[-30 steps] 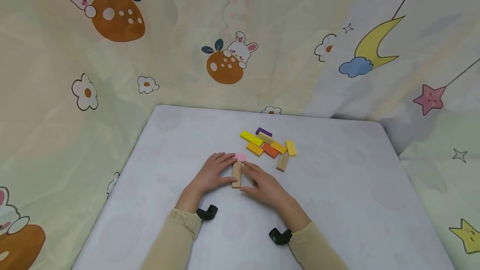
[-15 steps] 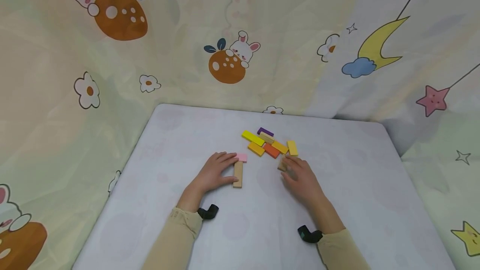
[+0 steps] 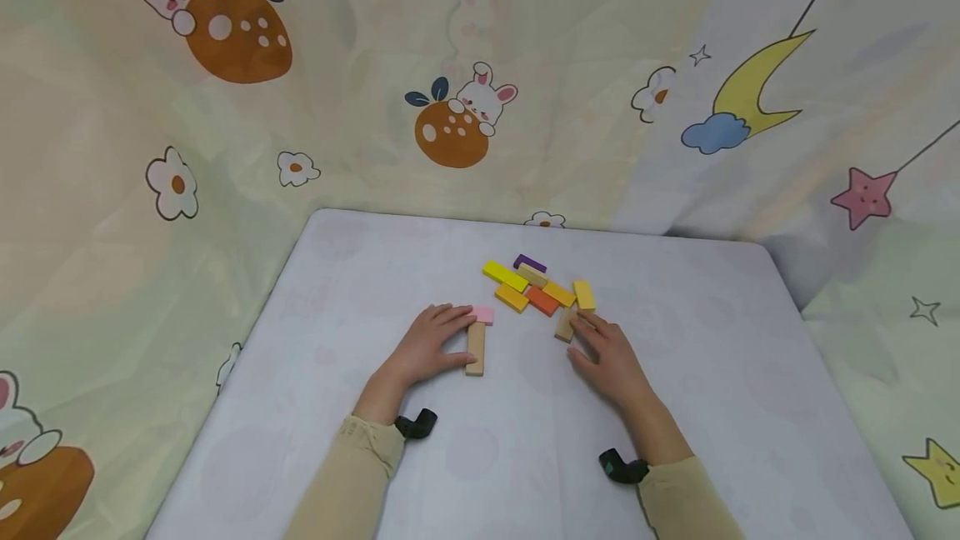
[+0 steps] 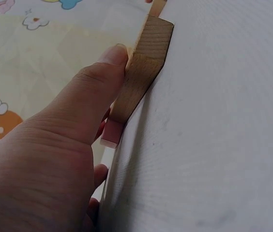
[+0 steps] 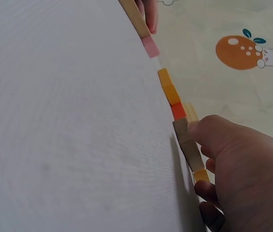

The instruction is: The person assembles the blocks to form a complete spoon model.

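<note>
On white table (image 3: 375,265), coloured blocks (image 3: 542,301); rabbit-print cloth (image 3: 352,107) behind.

Hands (image 3: 426,347) (image 3: 611,363) well apart, thumbs (image 3: 456,359) (image 3: 583,365) spread from fingers (image 3: 447,321) (image 3: 595,324), arms (image 3: 378,397) (image 3: 660,432) angled inward.

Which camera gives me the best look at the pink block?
The head view: it shows the top of the pink block, with the left hand overlapping one end. The left wrist view shows only a dim part beyond the long wooden block; the right wrist view, a small side.
</note>
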`<state>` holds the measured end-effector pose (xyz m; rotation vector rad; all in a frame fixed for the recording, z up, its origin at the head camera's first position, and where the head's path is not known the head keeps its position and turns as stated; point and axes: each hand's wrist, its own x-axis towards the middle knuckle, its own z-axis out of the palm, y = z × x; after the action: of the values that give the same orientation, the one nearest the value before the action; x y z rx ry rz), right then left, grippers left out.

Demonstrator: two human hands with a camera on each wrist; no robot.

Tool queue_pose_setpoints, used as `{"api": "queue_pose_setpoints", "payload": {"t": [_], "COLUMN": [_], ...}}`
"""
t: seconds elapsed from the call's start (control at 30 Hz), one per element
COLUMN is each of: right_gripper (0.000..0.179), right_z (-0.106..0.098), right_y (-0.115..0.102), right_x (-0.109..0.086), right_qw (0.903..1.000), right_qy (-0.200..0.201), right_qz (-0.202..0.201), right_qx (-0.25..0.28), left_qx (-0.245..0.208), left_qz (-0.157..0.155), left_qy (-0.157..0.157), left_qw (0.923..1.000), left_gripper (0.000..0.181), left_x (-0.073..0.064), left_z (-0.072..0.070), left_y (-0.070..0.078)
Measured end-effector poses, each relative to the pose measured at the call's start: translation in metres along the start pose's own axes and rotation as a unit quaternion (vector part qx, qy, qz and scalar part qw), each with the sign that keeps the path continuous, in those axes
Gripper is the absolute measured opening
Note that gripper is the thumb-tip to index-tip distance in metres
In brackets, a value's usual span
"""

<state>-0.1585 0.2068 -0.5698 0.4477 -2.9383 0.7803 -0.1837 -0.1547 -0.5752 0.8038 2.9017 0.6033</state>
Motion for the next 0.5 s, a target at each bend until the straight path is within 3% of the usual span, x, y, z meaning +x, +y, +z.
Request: {"api": "queue_pose_setpoints", "payload": {"t": [0.33,0.5], "right_gripper": [0.05,0.05], "right_z": [0.0041,0.0038], "right_y": [0.001,-0.0001], "right_x": [-0.0022,-0.0035], "right_qw": [0.9998,0.9994], "right_qy": [0.016,0.025], "right_qz": [-0.011,-0.023], "right_qx": [-0.005,0.001], "left_qx": [-0.005,-0.006], "left_qz": [-0.007,-0.003], "left_qy": [-0.009,0.002], "left_qw": [0.9999,1.0], "left_gripper": [0.075,0.075], "left_x": [-0.0004,-0.0014], "left_z": [0.0005,0.0009], "left_y": [-0.0005,-0.0001]}}
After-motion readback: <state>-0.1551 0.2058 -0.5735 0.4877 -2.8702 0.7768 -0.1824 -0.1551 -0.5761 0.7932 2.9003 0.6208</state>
